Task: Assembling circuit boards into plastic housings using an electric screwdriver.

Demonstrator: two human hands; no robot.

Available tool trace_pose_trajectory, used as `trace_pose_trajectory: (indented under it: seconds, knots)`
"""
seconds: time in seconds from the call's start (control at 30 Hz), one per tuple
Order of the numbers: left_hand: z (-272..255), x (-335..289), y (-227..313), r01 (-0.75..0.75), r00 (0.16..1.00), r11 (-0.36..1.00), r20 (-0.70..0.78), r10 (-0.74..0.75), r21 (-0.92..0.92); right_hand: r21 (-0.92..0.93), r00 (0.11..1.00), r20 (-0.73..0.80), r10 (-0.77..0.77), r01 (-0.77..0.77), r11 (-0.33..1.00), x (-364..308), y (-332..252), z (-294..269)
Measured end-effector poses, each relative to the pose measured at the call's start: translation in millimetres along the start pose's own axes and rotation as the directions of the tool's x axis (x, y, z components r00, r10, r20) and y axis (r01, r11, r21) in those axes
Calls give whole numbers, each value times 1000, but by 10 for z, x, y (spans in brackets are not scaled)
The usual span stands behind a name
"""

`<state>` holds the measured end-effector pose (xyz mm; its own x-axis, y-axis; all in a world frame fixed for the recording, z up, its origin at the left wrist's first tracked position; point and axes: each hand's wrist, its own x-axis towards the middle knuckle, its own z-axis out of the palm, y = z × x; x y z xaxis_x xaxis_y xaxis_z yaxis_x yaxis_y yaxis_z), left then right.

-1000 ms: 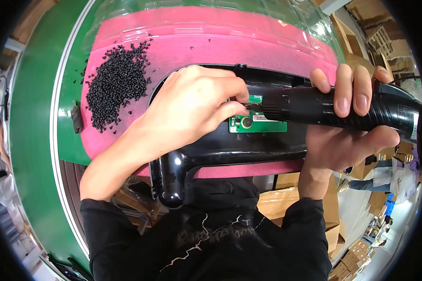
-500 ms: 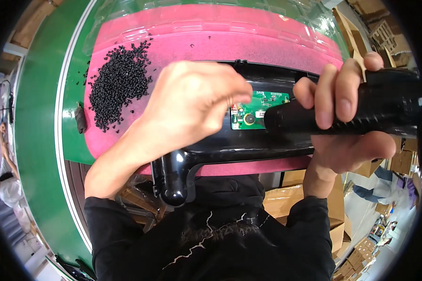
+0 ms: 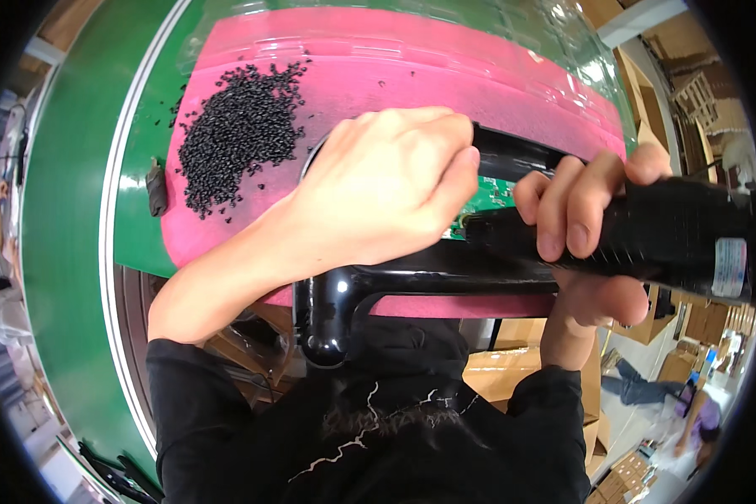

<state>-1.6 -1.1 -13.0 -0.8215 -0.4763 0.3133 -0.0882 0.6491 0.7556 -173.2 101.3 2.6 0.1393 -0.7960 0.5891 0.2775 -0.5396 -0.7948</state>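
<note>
My right hand (image 3: 576, 220) is wrapped round a thick black electric screwdriver (image 3: 647, 239), its tapered front end pointing left, over a green circuit board (image 3: 491, 196). The board lies inside a glossy black plastic housing (image 3: 454, 273) with a rounded leg at its near left. My left hand (image 3: 386, 181) is closed above the left part of the housing, its thumb and fingers pressed together. What they hold, if anything, is hidden. The hand covers the left part of the board. A pile of small black screws (image 3: 239, 134) lies to the left of that hand.
A pink mat (image 3: 344, 80) lies under the housing on a green table (image 3: 76, 227). Clear plastic trays (image 3: 395, 55) stretch along the far side. A small dark roll (image 3: 157, 189) sits left of the screws. Cardboard boxes (image 3: 508, 370) stand below at right. Other people are farther off.
My left hand has moved right and its fingers have closed more, covering more of the board. The screwdriver has tilted, and a label on its rear now shows. The view has shifted slightly.
</note>
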Motion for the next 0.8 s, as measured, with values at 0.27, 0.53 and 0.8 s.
trace_pose_trajectory:
  seconds: [0.27,0.53,0.8]
  knots:
    - [48,-67,-108,-109,994,987,-12,112,120,-32,964,-262,40,-50,998,-43,-77,224]
    - [50,-72,-106,-106,994,981,39,101,163,-42,995,-28,93,-94,995,10,-17,160]
    - [89,-88,-124,-126,992,982,27,123,140,-47,996,-79,37,-41,998,-36,-54,154]
